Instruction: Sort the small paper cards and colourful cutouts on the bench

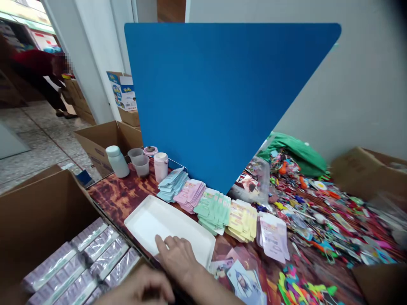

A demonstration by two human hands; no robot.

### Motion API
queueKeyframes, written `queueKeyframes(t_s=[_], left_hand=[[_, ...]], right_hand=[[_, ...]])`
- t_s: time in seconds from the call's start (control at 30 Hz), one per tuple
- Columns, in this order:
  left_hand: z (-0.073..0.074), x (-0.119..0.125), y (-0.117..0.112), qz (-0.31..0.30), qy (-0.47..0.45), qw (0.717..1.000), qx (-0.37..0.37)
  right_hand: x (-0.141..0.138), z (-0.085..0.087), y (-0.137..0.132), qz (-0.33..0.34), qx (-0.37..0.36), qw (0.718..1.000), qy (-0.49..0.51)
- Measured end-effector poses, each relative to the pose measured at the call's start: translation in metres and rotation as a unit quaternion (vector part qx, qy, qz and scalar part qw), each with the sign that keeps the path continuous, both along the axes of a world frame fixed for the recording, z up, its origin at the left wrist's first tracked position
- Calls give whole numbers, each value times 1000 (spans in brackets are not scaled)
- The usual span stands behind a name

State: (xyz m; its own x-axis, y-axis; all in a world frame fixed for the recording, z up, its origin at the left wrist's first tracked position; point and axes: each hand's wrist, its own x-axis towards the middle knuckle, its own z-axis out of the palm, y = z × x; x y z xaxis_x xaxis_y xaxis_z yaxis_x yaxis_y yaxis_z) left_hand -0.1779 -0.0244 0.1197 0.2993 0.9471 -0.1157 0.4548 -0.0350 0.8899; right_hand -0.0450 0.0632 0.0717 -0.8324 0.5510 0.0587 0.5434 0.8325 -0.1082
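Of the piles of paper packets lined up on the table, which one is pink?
The pink pile is second from the left, between the pale blue pile and the green pile. The yellow pile lies further right.

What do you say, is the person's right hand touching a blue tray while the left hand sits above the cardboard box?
The tray is white, not blue, in the head view; the right hand touches it, with the left hand above the cardboard box.

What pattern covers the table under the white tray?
Mottled red-brown wood-grain tabletop, clearest in the head view.
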Motion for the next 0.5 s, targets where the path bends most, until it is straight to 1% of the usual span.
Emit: queueKeyframes(t_s=[0.03,0.07,0.1,0.13,0.17,0.23,0.27,0.3,0.37,0.43,0.5], left_hand=[[8,-13,23,2,11,1000,12],[15,-25,50,33,43,998,36],[20,-37,79,86,89,990,67],[23,-46,110,151,140,974,96],[23,-54,141,221,198,947,122],[17,-61,194,267,242,926,113],[11,-62,215,275,261,920,100],[4,-60,231,275,278,917,83],[-12,-52,249,263,301,915,51],[-26,-42,253,246,314,916,36],[-37,-33,249,237,323,916,37]], right_hand=[[9,1,0,-10,11,1000,9],[17,0,0,-19,24,999,20],[25,-1,-2,-26,40,998,36],[31,-3,-3,-32,55,996,55],[37,-6,-5,-37,69,994,74],[46,-16,-10,-45,89,990,103],[49,-23,-12,-50,98,987,113],[53,-31,-14,-57,107,985,120],[58,-49,-17,-75,133,978,139],[63,-68,-21,-97,163,969,162],[66,-83,-24,-119,176,962,172]])
